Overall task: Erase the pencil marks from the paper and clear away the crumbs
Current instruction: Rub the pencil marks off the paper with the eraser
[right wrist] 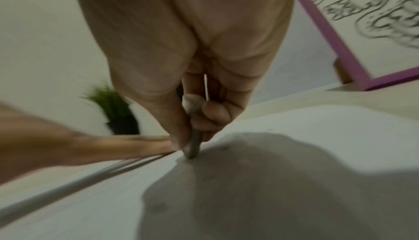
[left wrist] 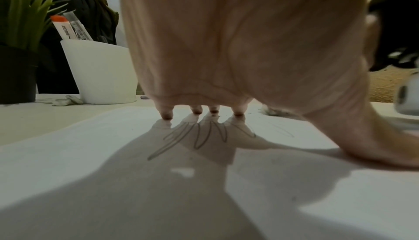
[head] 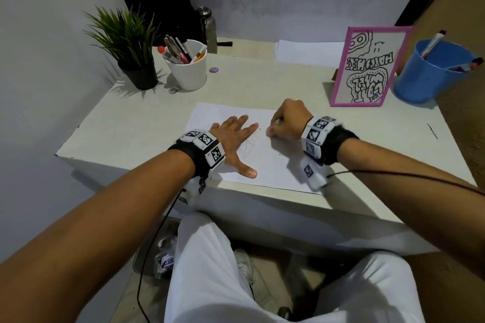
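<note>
A white sheet of paper (head: 275, 165) lies on the desk in front of me, with looping pencil marks (left wrist: 199, 138) near its middle. My left hand (head: 236, 136) lies flat on the sheet, fingers spread and straight, pressing it down beside the marks. My right hand (head: 284, 120) is curled just to the right of the left fingertips. It pinches a small grey eraser (right wrist: 193, 143) between thumb and fingers, its tip touching the paper (right wrist: 294, 136). A few dark crumbs (right wrist: 225, 148) lie on the sheet close to the eraser. The right wrist view is blurred.
At the back left stand a potted plant (head: 131, 44) and a white pen cup (head: 187, 65). A pink-framed drawing (head: 367, 65) and a blue cup (head: 430, 71) stand at the back right. Another sheet (head: 307, 52) lies at the back. The desk edge (head: 262, 199) runs close to my wrists.
</note>
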A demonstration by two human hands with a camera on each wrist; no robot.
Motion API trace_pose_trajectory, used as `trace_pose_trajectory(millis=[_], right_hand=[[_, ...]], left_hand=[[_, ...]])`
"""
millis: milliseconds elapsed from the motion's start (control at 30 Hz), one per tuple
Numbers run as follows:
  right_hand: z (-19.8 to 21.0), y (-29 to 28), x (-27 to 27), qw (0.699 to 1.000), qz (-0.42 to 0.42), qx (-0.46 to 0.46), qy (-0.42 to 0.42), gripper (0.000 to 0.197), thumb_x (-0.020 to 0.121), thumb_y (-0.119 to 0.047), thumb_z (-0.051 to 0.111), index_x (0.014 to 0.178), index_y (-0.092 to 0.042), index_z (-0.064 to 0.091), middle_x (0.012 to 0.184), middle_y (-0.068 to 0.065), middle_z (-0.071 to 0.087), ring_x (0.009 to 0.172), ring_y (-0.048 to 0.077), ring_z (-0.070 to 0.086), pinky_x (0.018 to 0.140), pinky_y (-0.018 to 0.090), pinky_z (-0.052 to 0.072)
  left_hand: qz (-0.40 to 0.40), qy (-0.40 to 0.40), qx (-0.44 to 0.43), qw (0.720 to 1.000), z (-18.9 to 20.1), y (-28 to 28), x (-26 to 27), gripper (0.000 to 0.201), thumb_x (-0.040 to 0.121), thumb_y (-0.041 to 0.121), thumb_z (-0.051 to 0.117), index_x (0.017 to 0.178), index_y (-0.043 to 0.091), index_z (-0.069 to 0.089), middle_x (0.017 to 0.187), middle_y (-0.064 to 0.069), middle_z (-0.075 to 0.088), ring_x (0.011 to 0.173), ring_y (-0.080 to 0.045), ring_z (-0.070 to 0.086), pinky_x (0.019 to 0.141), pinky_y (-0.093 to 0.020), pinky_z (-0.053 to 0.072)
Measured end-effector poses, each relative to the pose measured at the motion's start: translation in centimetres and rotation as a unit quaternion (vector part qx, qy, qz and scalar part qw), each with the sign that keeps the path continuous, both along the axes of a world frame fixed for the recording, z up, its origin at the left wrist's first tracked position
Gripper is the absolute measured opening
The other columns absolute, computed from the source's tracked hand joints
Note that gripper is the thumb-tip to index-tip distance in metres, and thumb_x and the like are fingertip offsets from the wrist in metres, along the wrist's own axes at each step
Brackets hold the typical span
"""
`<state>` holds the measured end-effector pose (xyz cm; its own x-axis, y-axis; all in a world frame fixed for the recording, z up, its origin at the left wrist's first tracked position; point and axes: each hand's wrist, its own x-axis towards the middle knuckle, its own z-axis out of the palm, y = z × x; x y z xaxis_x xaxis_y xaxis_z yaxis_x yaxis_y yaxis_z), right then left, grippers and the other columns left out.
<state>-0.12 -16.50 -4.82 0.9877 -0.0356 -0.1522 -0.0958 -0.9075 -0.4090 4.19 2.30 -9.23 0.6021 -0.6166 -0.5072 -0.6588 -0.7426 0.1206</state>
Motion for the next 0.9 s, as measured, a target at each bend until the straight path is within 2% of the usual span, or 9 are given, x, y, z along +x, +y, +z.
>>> trace_pose_trajectory(millis=[133,200,300,367,433,500,600,733,900], right_hand=[[-0.5,4.1,-3.4,0.986,0.157,0.020,0.060,0.010,0.075,-0.020,0.076,0.078,-0.012,0.079,0.056,-0.012,0.062,0.052,-0.001,0.051,0.058,0.014,0.041],[-0.2,2.9,-1.1,0.994,0.100,0.006,0.042,0.015,0.074,-0.025,0.080,0.083,-0.013,0.081,0.054,-0.013,0.057,0.051,0.001,0.049,0.056,0.017,0.039],[-0.4,1.6,1.7,1.000,0.010,0.008,-0.010,0.018,0.072,-0.022,0.080,0.081,-0.007,0.080,0.068,0.006,0.071,0.059,0.013,0.057,0.061,0.022,0.045],[-0.8,3.7,-0.4,0.997,0.072,0.007,0.014,0.016,0.074,-0.017,0.073,0.074,-0.002,0.076,0.062,0.008,0.066,0.056,0.016,0.054,0.062,0.026,0.047],[-0.9,4.8,-2.6,0.988,0.140,0.022,0.059,0.014,0.075,-0.020,0.072,0.077,-0.007,0.078,0.063,0.001,0.067,0.057,0.013,0.056,0.063,0.025,0.048],[-0.4,3.3,-0.8,0.995,0.087,0.017,0.052,0.015,0.074,-0.024,0.077,0.083,-0.013,0.081,0.061,-0.002,0.066,0.055,0.008,0.055,0.062,0.023,0.045],[-0.2,1.9,1.8,1.000,-0.008,0.005,-0.006,0.017,0.072,-0.019,0.077,0.080,-0.004,0.080,0.068,0.010,0.072,0.060,0.016,0.061,0.059,0.026,0.048],[-1.3,5.6,-2.9,0.992,0.107,0.025,0.056,0.015,0.074,-0.017,0.067,0.072,-0.003,0.074,0.060,0.005,0.065,0.058,0.017,0.059,0.059,0.027,0.051],[-0.4,1.4,1.2,0.998,-0.049,0.042,0.004,0.021,0.070,-0.024,0.081,0.081,-0.007,0.080,0.072,0.006,0.072,0.069,0.017,0.066,0.061,0.025,0.050]], left_hand=[[-0.006,-0.003,-0.012,1.000,-0.1,0.0,0.1,0.137,0.053,0.084,0.067,0.151,0.037,-0.016,0.160,0.002,-0.025,0.148,-0.025,-0.019,0.115,-0.059,-0.001],[-0.007,0.004,-0.003,1.000,0.0,0.0,0.1,0.137,0.053,0.086,0.065,0.151,0.037,-0.018,0.159,0.003,-0.026,0.148,-0.025,-0.020,0.115,-0.058,-0.002],[-0.009,0.001,0.004,1.000,0.1,0.1,0.0,0.137,0.054,0.087,0.063,0.149,0.038,-0.021,0.159,0.003,-0.027,0.148,-0.025,-0.020,0.115,-0.058,-0.002],[-0.012,-0.001,-0.003,1.000,0.1,0.1,0.0,0.135,0.055,0.085,0.065,0.150,0.037,-0.020,0.160,0.001,-0.025,0.148,-0.026,-0.019,0.115,-0.059,-0.002],[-0.016,-0.008,-0.009,1.000,0.0,0.1,0.0,0.134,0.056,0.083,0.066,0.150,0.037,-0.017,0.160,0.001,-0.024,0.148,-0.027,-0.019,0.115,-0.059,-0.001],[-0.010,0.001,-0.005,1.000,0.0,0.2,0.1,0.135,0.055,0.086,0.063,0.148,0.040,-0.021,0.160,0.002,-0.026,0.148,-0.026,-0.020,0.115,-0.059,-0.001],[-0.006,0.002,0.005,1.000,0.0,0.0,0.1,0.136,0.054,0.088,0.062,0.148,0.038,-0.023,0.159,0.003,-0.027,0.148,-0.025,-0.021,0.115,-0.060,-0.002],[-0.010,-0.011,-0.003,1.000,-0.1,-0.1,0.0,0.136,0.055,0.082,0.068,0.151,0.036,-0.018,0.160,0.001,-0.025,0.148,-0.027,-0.019,0.116,-0.059,-0.001],[0.004,-0.012,-0.003,1.000,-0.7,-0.1,-0.1,0.139,0.049,0.092,0.057,0.148,0.038,-0.024,0.159,0.003,-0.027,0.148,-0.025,-0.020,0.116,-0.059,-0.002]])
